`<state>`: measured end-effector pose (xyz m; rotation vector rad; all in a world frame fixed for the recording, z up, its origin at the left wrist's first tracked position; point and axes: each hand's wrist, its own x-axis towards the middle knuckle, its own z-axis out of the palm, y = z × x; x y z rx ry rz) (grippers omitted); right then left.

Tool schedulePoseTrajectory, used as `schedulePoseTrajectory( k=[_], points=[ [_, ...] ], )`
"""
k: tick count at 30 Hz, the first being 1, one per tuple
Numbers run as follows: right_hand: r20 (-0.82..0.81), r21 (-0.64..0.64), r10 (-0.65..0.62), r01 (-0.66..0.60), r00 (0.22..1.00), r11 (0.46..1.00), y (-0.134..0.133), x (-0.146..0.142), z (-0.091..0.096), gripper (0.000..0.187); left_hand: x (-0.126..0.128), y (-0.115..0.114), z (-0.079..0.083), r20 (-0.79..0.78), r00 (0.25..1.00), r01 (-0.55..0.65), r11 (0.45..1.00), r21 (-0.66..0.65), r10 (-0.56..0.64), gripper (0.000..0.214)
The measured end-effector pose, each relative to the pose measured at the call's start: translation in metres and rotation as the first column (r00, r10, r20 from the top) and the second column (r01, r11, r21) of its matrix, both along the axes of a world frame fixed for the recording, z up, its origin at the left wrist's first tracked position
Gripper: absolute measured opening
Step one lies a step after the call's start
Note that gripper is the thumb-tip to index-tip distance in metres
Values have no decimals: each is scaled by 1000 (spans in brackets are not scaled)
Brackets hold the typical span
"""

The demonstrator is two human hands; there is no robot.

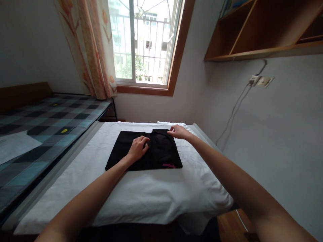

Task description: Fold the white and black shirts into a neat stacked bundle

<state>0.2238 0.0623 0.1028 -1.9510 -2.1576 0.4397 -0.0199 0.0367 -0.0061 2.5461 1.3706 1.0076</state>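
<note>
A flat black item with two panels lies spread on a white cloth. Its left half is smooth. The right half shows a curved seam or flap and a small pink mark near its lower edge; whether it is a case or folded fabric I cannot tell. My left hand rests on it just left of the middle fold, fingers bent and apart from the thumb, nothing held. At the far right corner, my right hand pinches the item's upper edge between thumb and fingers.
Under the cloth is a table with pale edges. To the left stands a bed with a checked mattress and a white sheet of paper. A wooden shelf overhangs on the right; a cable hangs from a wall socket.
</note>
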Motion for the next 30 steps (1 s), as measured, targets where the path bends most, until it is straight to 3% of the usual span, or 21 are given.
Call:
schedulePoseTrajectory(
  k=[2, 5, 12, 15, 19, 24, 30],
  points=[
    [118, -61, -30, 38, 992, 997, -2, 12, -9, 28, 1, -1, 0, -43, 993, 112, 993, 43, -110, 44],
    [165, -202, -13, 46, 986, 978, -9, 13, -21, 33, 0, -4, 0, -173, 934, 323, 945, 43, -311, 61],
    [255, -74, -48, 70, 966, 995, -15, 2, -35, 31, -5, -22, 14, -224, 854, 475, 879, -33, -470, 76],
    [204, 30, -48, 43, 978, 999, -4, -1, -39, 34, -3, -29, 19, -226, 848, 490, 872, -17, -480, 77],
    [129, 210, 16, -43, 992, 977, 22, -15, -49, 36, 2, -32, 19, -237, 860, 488, 864, 126, -452, 57],
    [171, 107, -15, -3, 985, 994, 52, -34, -66, 43, 5, -31, 17, -270, 855, 504, 832, 232, -443, 30],
    [212, 85, -59, 42, 976, 995, 59, -43, -87, 45, 11, -29, 12, -436, 799, 530, 828, 183, -415, 34]
  ],
)
